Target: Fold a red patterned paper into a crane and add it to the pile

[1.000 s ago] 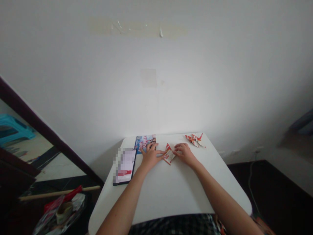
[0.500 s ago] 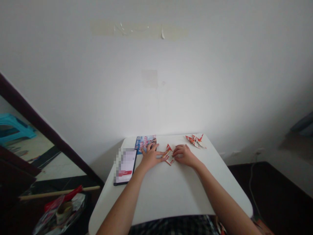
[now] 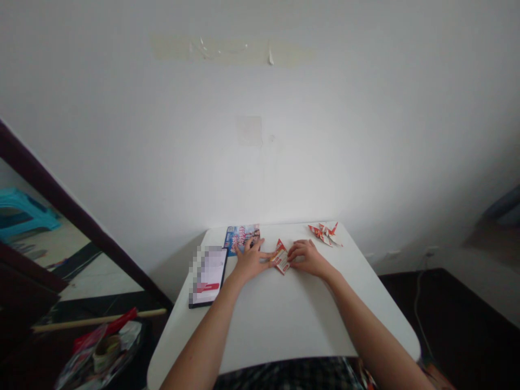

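A small folded piece of paper (image 3: 281, 259), red, white and yellow with print on it, lies as a kite shape on the white table (image 3: 284, 319). At its left edge, the thumb and index finger of my left hand (image 3: 251, 261) close on the paper, while the other fingers spread over a blue leaflet (image 3: 233, 234). My right hand (image 3: 306, 257) has its fingers bent together on the paper's right edge; their tips are partly hidden. Behind my right hand sits a folded paper figure (image 3: 325, 234) with pointed red and white ends.
A tablet or large phone (image 3: 210, 276), partly blurred out, lies at the table's left side. The wall (image 3: 284, 179) rises straight behind the table. On the floor at left is a clear bag (image 3: 101, 352) of mixed items, near a wooden stick (image 3: 150, 312). A cable (image 3: 417, 303) hangs at right.
Hardly anything differs. Both hands stay at the folded paper, with only very slight finger movement.
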`<state>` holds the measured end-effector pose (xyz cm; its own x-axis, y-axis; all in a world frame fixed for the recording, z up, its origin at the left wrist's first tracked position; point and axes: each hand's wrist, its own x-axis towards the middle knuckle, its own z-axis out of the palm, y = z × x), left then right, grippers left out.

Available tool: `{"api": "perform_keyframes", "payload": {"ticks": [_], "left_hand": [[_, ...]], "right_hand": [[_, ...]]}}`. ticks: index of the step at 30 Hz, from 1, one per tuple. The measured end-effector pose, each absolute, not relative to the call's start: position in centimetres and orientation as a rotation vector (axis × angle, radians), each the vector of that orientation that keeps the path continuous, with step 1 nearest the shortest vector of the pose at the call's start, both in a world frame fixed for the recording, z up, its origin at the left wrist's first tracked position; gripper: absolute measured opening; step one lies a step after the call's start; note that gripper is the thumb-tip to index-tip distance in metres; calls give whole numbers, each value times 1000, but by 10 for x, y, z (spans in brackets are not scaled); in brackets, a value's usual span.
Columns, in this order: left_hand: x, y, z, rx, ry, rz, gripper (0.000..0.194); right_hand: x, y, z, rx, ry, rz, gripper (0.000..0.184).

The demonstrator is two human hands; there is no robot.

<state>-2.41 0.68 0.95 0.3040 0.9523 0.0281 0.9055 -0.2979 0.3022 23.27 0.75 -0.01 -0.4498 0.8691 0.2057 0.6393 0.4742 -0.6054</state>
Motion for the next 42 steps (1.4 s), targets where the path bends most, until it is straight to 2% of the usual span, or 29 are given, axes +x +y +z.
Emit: {"api": "perform_keyframes", "payload": {"ticks": [19, 28, 36, 39, 42], "left_hand": [[-20, 8, 5, 2319, 1740, 394, 28], [-20, 7, 8, 2299, 1711, 384, 40], [-12, 8, -1, 2261, 1714, 565, 19], [-9, 10, -6, 2237, 1736, 624, 16], [-7, 9, -8, 2242, 1742, 661, 15]], "right_hand": [[223, 5, -2, -1303, -2209, 543, 9], [218, 6, -7, -1360, -2133, 491, 10], [216, 7, -12, -1407, -2106, 447, 16], [222, 5, -6, -1341, -2124, 526, 16], [228, 3, -1, -1264, -2165, 580, 25]]}}
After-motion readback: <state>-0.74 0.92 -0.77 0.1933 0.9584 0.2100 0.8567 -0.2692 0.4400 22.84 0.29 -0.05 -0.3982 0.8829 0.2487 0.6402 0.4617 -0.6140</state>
